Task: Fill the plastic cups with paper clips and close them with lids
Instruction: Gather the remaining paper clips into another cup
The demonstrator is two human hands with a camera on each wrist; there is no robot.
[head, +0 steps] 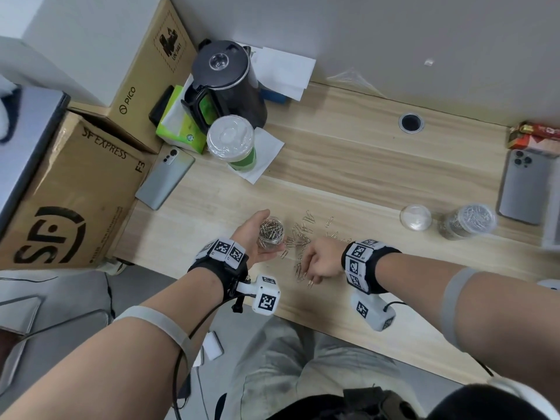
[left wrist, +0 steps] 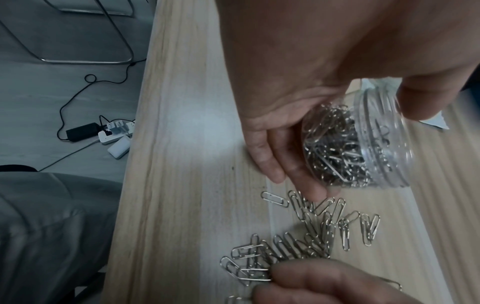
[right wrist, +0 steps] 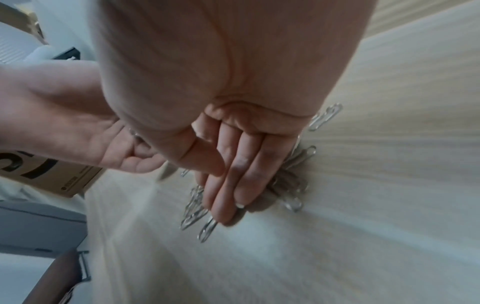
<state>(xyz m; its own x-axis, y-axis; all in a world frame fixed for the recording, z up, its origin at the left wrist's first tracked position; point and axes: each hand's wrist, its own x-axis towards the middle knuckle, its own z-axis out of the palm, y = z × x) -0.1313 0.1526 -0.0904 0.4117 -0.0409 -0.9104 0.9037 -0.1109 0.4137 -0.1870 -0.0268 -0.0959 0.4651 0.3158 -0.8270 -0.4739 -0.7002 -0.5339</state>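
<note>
Plastic cup (head: pixel 270 232), clear, open-topped, part-filled with silver paper clips: held in the left hand (head: pixel 254 237) just above the wooden table (head: pixel 363 165), near its front edge. Fingers (left wrist: pixel 293 164) curl under and around the cup wall, thumb on the far side near the rim; in the left wrist view the cup (left wrist: pixel 363 148) lies tilted, mouth to the right.

Loose paper clips (head: pixel 301 237): scattered on the table directly right of the held cup, some reaching the front edge.

Right hand (head: pixel 319 263): palm down over the loose clips; in the right wrist view its fingers (right wrist: pixel 233 179) lie straight and close together, pressing flat on a bunch of clips (right wrist: pixel 291 176), thumb laid across them.

Second cup (head: pixel 468 221): full of clips, lid on, standing at the right of the table.

Spare lid (head: pixel 415 217): clear, flat on the table just left of the closed cup.

Other items: black kettle (head: pixel 225 86), lidded drink cup (head: pixel 231 142) on a white napkin, green tissue pack (head: pixel 178 122), two phones lying back-up (head: pixel 165 181) (head: pixel 525 186), cardboard boxes (head: pixel 75 189) at left.
</note>
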